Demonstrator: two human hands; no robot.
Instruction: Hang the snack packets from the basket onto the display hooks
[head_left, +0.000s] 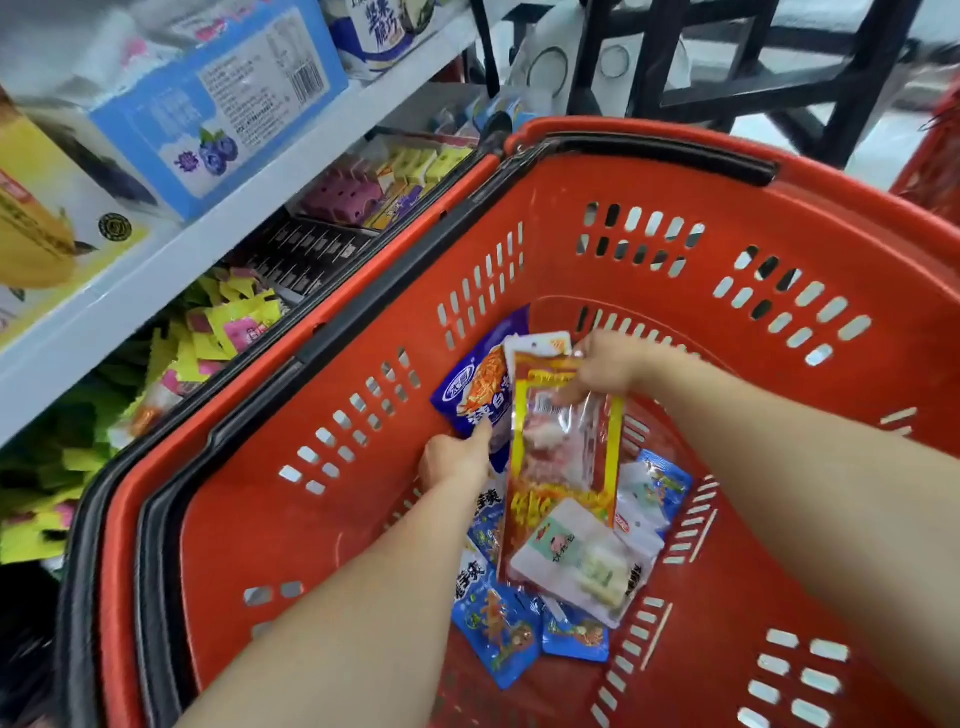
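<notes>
At ten o'clock the shelf (156, 270) shows no hooks. My left hand (454, 460), fingers curled, touches the purple packet (475, 387) at its one o'clock; whether it grips I cannot tell. My right hand (610, 366) pinches the top of a red-and-yellow packet (558, 467), held inside the basket (727, 312). Blue packets (498, 629) lie at six o'clock. I judge nearly all the hanging remains.

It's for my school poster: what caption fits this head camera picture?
In a red shopping basket, the right hand holds a red-and-yellow snack packet while the left hand pinches a blue packet.
</notes>
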